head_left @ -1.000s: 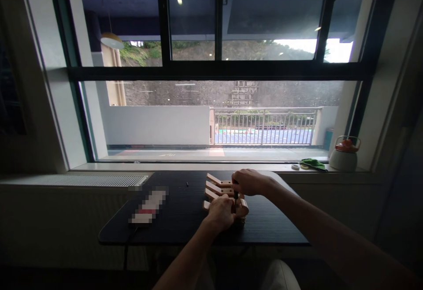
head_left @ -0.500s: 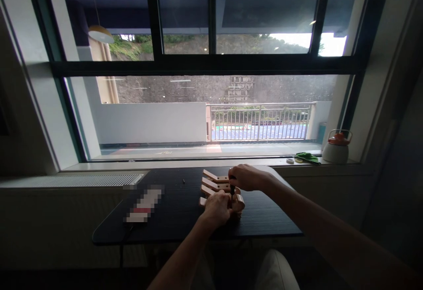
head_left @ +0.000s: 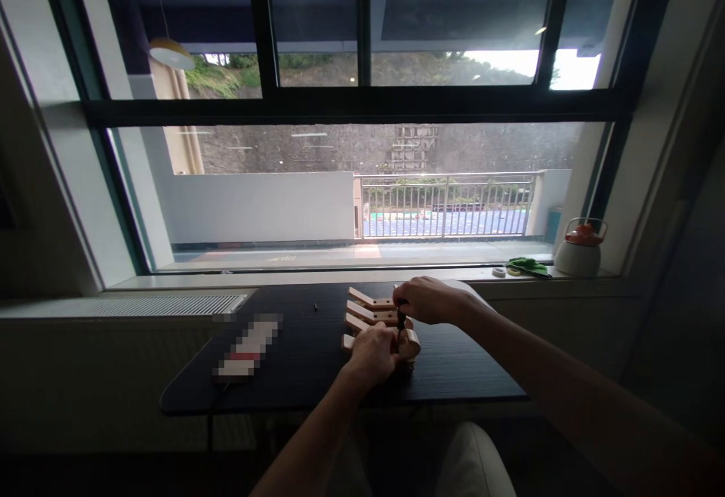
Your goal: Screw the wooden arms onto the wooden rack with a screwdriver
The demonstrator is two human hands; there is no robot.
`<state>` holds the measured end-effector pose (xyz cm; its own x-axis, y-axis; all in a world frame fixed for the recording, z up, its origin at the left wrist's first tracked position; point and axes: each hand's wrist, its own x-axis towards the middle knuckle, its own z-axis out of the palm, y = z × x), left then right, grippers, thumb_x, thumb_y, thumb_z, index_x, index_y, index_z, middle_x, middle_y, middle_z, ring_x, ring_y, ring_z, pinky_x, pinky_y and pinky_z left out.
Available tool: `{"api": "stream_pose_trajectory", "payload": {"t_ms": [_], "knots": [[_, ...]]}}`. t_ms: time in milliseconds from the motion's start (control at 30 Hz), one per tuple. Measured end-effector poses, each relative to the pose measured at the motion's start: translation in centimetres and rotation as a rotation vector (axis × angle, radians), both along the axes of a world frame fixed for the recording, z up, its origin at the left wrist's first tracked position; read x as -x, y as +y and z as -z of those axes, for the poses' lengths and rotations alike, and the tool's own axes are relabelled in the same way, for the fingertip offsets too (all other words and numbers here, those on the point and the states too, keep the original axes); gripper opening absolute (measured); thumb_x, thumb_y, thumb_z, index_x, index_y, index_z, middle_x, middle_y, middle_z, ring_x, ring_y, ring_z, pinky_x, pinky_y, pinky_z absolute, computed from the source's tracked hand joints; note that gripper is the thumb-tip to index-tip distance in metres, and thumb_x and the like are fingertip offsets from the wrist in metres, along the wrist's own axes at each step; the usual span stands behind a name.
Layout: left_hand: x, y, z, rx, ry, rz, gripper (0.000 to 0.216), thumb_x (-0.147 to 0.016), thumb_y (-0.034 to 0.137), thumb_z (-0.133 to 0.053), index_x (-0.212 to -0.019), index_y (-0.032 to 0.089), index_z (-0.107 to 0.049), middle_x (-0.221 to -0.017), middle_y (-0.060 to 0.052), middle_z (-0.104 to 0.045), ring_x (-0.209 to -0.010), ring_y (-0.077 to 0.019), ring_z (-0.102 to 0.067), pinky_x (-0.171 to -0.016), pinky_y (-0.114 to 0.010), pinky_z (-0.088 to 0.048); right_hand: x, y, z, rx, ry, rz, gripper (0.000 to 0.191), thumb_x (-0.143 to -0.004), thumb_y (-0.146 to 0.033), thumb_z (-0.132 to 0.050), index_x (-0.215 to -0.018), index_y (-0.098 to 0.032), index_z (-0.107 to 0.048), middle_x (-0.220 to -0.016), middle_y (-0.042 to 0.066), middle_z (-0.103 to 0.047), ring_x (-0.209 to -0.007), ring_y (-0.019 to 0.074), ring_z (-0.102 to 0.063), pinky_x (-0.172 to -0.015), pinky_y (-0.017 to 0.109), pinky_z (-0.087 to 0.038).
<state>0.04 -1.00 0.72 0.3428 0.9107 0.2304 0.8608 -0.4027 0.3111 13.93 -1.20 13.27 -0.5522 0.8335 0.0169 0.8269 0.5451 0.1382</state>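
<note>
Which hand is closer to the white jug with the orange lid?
Right. The right hand is left of the jug and lower in the picture; the left hand is farther left and even lower, at the wooden pieces.

Wooden assembly (head_left: 382, 316): pale, lying on the bench (head_left: 464, 365); bent slats set in a row, left ends angled, dark holes visible on the far ones; near portion partly hidden. Screwdriver (head_left: 402, 322): dark, near upright over assembly; tip contact not discernible.
</note>
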Motion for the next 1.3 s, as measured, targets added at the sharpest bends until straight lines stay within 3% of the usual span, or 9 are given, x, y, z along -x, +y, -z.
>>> {"api": "stream_pose_trajectory", "payload": {"t_ms": [433, 967, 1133, 1300], "knots": [[0.0, 0.3, 0.4, 0.012, -0.011, -0.005, 0.016, -0.072, 0.032, -0.064, -0.081, 0.020, -0.069, -0.093, -0.003, -0.066, -0.081, -0.0192, -0.061, -0.067, -0.026, -0.041, -0.1, -0.8, -0.1, -0.023, 0.067, -0.027, 0.026, -0.082, -0.027, -0.053, -0.101, -0.019, -0.070, -0.088, 0.008, -0.071, -0.074, 0.0184, -0.063, -0.057, 0.024, -0.036], [-0.1, 0.3, 0.3, 0.024, -0.010, -0.014, 0.023, -0.073, 0.039, -0.065, -0.085, 0.020, -0.067, -0.096, -0.004, -0.066, -0.086, -0.0215, -0.062, -0.068, -0.026, -0.042, 0.1, 0.0, 0.4, -0.005, 0.130, -0.059, 0.029, -0.088, -0.025, -0.046, -0.104, -0.018, -0.069, -0.092, 0.008, -0.071, -0.077, 0.0178, -0.063, -0.060, 0.023, -0.037], [-0.1, 0.2, 0.3, 0.016, 0.002, -0.018, 0.020, -0.074, 0.038, -0.064, -0.083, 0.020, -0.067, -0.096, -0.004, -0.065, -0.084, -0.0203, -0.061, -0.070, -0.027, -0.042, -0.4, -0.1, 0.2, 0.037, 0.103, -0.043, 0.033, -0.085, -0.029, -0.053, -0.115, -0.022, -0.064, -0.097, 0.007, -0.071, -0.080, 0.0186, -0.063, -0.060, 0.023, -0.038], [-0.1, 0.0, 0.2, 0.014, 0.008, -0.025, 0.020, -0.073, 0.036, -0.064, -0.084, 0.020, -0.067, -0.096, -0.005, -0.065, -0.084, -0.0203, -0.061, -0.070, -0.027, -0.042, -0.8, -0.1, 0.6, 0.043, 0.107, -0.087, 0.026, -0.088, -0.025, -0.047, -0.102, -0.022, -0.069, -0.091, 0.005, -0.071, -0.078, 0.0162, -0.062, -0.064, 0.023, -0.037]]}}
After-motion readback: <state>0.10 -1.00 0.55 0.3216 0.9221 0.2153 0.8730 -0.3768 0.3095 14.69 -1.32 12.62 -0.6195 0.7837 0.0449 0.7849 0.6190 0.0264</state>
